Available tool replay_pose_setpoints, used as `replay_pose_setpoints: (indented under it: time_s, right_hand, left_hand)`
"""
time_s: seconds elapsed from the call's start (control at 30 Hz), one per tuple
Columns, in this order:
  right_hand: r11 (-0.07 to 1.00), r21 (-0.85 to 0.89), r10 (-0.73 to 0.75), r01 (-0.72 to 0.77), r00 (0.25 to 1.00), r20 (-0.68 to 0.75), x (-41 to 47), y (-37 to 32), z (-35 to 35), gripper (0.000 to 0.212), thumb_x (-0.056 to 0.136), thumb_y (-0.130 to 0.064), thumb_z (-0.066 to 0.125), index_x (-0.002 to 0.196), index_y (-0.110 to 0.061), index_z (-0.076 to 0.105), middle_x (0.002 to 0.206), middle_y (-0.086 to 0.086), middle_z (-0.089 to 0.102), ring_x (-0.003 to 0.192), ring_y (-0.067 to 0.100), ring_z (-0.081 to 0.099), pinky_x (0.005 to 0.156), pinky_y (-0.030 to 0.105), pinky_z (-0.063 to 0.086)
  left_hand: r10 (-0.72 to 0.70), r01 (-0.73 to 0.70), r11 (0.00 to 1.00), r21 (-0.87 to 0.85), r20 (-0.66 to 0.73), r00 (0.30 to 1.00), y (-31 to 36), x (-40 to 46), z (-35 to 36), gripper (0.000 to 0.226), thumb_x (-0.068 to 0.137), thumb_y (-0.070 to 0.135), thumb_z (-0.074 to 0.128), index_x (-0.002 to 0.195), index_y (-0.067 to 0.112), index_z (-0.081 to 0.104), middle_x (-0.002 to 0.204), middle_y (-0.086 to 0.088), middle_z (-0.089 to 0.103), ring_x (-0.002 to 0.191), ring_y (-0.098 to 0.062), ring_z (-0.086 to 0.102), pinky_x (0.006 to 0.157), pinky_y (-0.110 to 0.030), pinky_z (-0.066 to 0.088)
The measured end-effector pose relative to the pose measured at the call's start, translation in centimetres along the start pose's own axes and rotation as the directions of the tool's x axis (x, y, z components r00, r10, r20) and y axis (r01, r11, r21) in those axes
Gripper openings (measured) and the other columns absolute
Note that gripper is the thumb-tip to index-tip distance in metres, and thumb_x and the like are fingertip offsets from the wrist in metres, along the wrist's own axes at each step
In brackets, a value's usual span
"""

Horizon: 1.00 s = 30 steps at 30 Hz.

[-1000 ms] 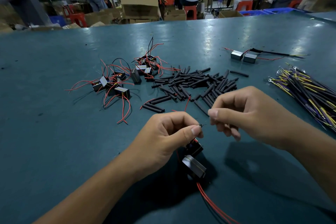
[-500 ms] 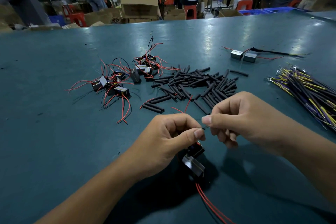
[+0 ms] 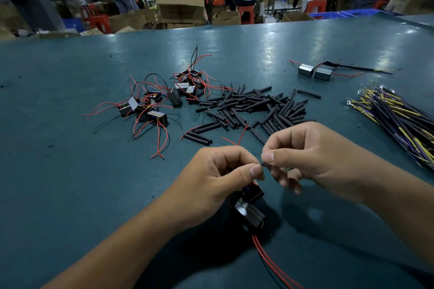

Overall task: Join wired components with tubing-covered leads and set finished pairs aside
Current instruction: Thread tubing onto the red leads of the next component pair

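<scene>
My left hand [image 3: 218,178] and my right hand [image 3: 312,159] meet thumb to thumb above the green table [image 3: 70,171], pinching thin wire ends between them. Two small black components [image 3: 250,209] hang below my left hand, with red leads [image 3: 270,263] trailing toward me. Loose black tubing pieces [image 3: 253,108] lie in a heap just beyond my hands. A pile of wired components [image 3: 162,98] with red wires sits at left centre. One joined pair [image 3: 314,72] with a tubing-covered lead lies at the far right.
A bundle of yellow and purple wires [image 3: 397,117] lies along the right edge. Beyond the table's far edge stand cardboard boxes [image 3: 180,4], red stools and several seated people at other benches.
My right hand has moved left and down until its thumb meets my left thumb. The hanging components have barely shifted.
</scene>
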State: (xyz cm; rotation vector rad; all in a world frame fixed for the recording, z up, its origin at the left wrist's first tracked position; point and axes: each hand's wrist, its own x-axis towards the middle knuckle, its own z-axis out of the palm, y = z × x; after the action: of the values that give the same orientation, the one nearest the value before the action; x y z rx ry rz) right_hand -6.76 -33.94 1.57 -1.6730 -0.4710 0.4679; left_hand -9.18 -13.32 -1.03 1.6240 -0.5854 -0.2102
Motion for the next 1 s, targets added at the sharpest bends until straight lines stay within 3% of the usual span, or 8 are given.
replay_pose_setpoints:
  time_s: [0.13, 0.23, 0.3, 0.37, 0.47, 0.53, 0.6, 1.0]
  right_hand:
    - [0.882, -0.305, -0.368, 0.359, 0.929, 0.031, 0.2, 1.1, -0.1, 0.018, 0.096, -0.027, 0.059, 0.087, -0.012, 0.063, 0.074, 0.0, 0.061, 0.062, 0.012, 0.06, 0.059, 0.02, 0.05]
    - [0.421, -0.722, -0.666, 0.549, 0.728, 0.165, 0.5, 1.4, -0.2, 0.026, 0.103, -0.019, 0.049, 0.089, -0.002, 0.063, 0.085, 0.001, 0.058, 0.076, 0.015, 0.054, 0.074, 0.018, 0.043]
    - [0.297, -0.777, -0.709, 0.556, 0.673, 0.21, 0.7, 1.4, -0.5, 0.026, 0.1, -0.016, 0.053, 0.084, 0.001, 0.065, 0.084, 0.004, 0.058, 0.077, 0.017, 0.053, 0.076, 0.018, 0.042]
    - [0.536, -0.687, -0.644, 0.491, 0.763, 0.043, 0.5, 0.8, -0.5, 0.027, 0.099, -0.026, 0.055, 0.081, -0.008, 0.065, 0.076, -0.003, 0.058, 0.068, 0.012, 0.054, 0.066, 0.019, 0.044]
    - [0.971, -0.158, -0.217, 0.178, 0.933, -0.287, 0.3, -0.1, 0.0, 0.043, 0.093, -0.046, 0.06, 0.063, -0.015, 0.061, 0.051, -0.001, 0.048, 0.043, 0.014, 0.042, 0.041, 0.021, 0.034]
    - [0.998, 0.065, 0.034, -0.016, 0.958, -0.283, 0.2, -0.4, -0.1, 0.04, 0.08, -0.047, 0.067, 0.055, -0.016, 0.06, 0.045, 0.002, 0.041, 0.036, 0.015, 0.035, 0.037, 0.016, 0.027]
    - [0.99, 0.087, 0.126, -0.109, 0.969, -0.215, -0.1, -0.8, 0.2, 0.036, 0.071, -0.047, 0.072, 0.054, -0.016, 0.063, 0.044, 0.002, 0.045, 0.034, 0.013, 0.039, 0.034, 0.015, 0.028]
    - [0.982, 0.06, 0.187, -0.182, 0.976, -0.107, -0.2, -0.9, 0.7, 0.026, 0.06, -0.039, 0.076, 0.06, -0.014, 0.071, 0.053, 0.008, 0.058, 0.041, 0.017, 0.058, 0.033, 0.018, 0.037]
  left_hand:
    - [-0.008, 0.007, 0.999, -0.046, -0.036, 0.999, 0.0, 0.1, -0.2, 0.015, 0.091, 0.019, 0.06, 0.081, 0.013, 0.069, 0.076, -0.01, 0.058, 0.068, -0.013, 0.046, 0.063, -0.021, 0.037]
    - [-0.004, 0.002, 0.999, -0.053, -0.028, 1.0, 0.1, 0.1, -0.2, 0.016, 0.092, 0.019, 0.06, 0.079, 0.017, 0.069, 0.076, -0.008, 0.059, 0.067, -0.009, 0.046, 0.063, -0.017, 0.037]
    - [0.003, -0.004, 1.0, -0.027, -0.032, 0.999, 0.0, 0.1, -0.2, 0.016, 0.093, 0.02, 0.06, 0.081, 0.015, 0.069, 0.074, -0.011, 0.057, 0.067, -0.011, 0.045, 0.062, -0.019, 0.037]
    - [0.016, -0.015, 1.0, 0.015, -0.062, 0.998, -0.1, 0.2, -0.2, 0.016, 0.093, 0.022, 0.061, 0.082, 0.013, 0.069, 0.072, -0.014, 0.056, 0.067, -0.014, 0.046, 0.062, -0.024, 0.036]
    - [0.072, -0.057, 0.988, 0.146, -0.103, 0.992, -0.2, 0.1, -0.2, 0.014, 0.093, 0.023, 0.062, 0.081, 0.017, 0.069, 0.07, 0.003, 0.06, 0.066, -0.008, 0.051, 0.063, -0.021, 0.041]
    - [0.106, -0.075, 0.965, 0.252, -0.112, 0.988, -0.2, 0.0, -0.3, 0.013, 0.094, 0.022, 0.063, 0.082, 0.017, 0.068, 0.069, 0.006, 0.061, 0.065, -0.003, 0.053, 0.063, -0.017, 0.042]
    - [0.129, -0.086, 0.94, 0.331, -0.111, 0.985, -0.1, -0.1, -0.2, 0.013, 0.094, 0.023, 0.063, 0.084, 0.016, 0.068, 0.072, 0.003, 0.062, 0.065, -0.002, 0.053, 0.063, -0.015, 0.043]
    - [0.178, -0.132, 0.909, 0.396, -0.08, 0.981, -0.2, -0.1, -0.1, 0.013, 0.095, 0.025, 0.063, 0.085, 0.018, 0.068, 0.07, 0.018, 0.06, 0.065, -0.002, 0.056, 0.064, -0.013, 0.042]
